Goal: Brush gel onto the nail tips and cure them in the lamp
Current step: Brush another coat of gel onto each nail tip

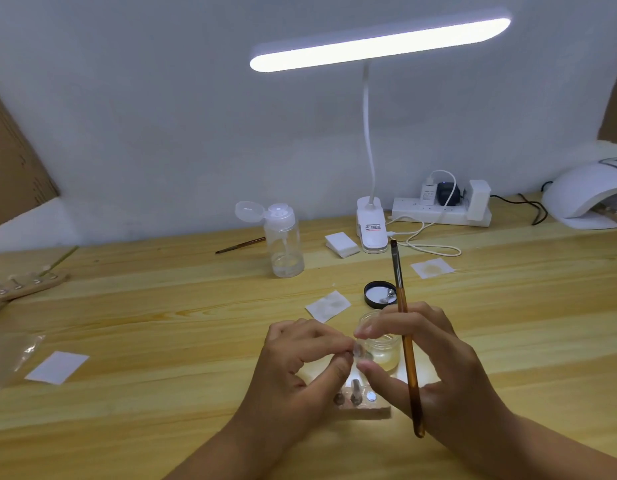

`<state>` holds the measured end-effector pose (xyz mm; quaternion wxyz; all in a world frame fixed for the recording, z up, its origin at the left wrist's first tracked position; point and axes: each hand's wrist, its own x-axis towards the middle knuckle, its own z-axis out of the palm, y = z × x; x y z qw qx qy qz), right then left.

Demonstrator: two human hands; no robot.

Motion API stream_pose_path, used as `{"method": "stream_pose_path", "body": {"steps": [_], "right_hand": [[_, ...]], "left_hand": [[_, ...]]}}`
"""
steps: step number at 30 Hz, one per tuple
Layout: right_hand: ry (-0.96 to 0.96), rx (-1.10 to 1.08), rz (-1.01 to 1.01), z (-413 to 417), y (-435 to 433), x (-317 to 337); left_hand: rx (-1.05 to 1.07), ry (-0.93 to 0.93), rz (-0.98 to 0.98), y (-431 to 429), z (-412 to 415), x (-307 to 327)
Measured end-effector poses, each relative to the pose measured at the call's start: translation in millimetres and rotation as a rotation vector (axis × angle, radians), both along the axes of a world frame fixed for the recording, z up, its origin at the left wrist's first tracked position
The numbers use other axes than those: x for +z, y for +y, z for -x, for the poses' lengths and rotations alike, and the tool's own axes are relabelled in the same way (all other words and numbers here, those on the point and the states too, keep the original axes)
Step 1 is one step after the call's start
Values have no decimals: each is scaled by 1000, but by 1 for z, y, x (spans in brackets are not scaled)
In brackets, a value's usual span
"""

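From the head camera, both hands met low over the wooden surface (161, 323), near the middle. The left hand (300, 362) had its thumb and forefinger pinched together on a small clear nail tip (357, 350), held just in front of the open gel jar (379, 344). The right hand (435, 362) reached its forefinger and thumb toward that same tip, its grip closed round an amber-handled brush (405, 341) tucked between the fingers. The brush's long axis ran almost upright in the picture, leaning slightly left at the top: bristles pointed to the far side, toward the clip lamp's base (371, 225), while the handle end pointed near, below the right palm. Below the hands lay a small wooden holder block (364, 410) with nail tips on pegs. The jar's black lid (379, 294) lay upturned just beyond the jar. A clear pump bottle (284, 242) stood further off to the left with its cap flipped open, a second brush (239, 245) lying behind it. The white curing lamp (591, 197) sat at the far right edge, well apart from the hands. Another holder block (26, 285) rested at far left.
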<state>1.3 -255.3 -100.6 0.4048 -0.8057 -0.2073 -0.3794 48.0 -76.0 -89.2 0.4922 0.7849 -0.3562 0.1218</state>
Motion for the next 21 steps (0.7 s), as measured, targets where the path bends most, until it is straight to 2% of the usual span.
{"method": "stream_pose_path", "body": {"steps": [21], "right_hand": [[40, 8, -38, 3, 1, 2]], "left_hand": [[9, -21, 5, 1, 0, -1]]}}
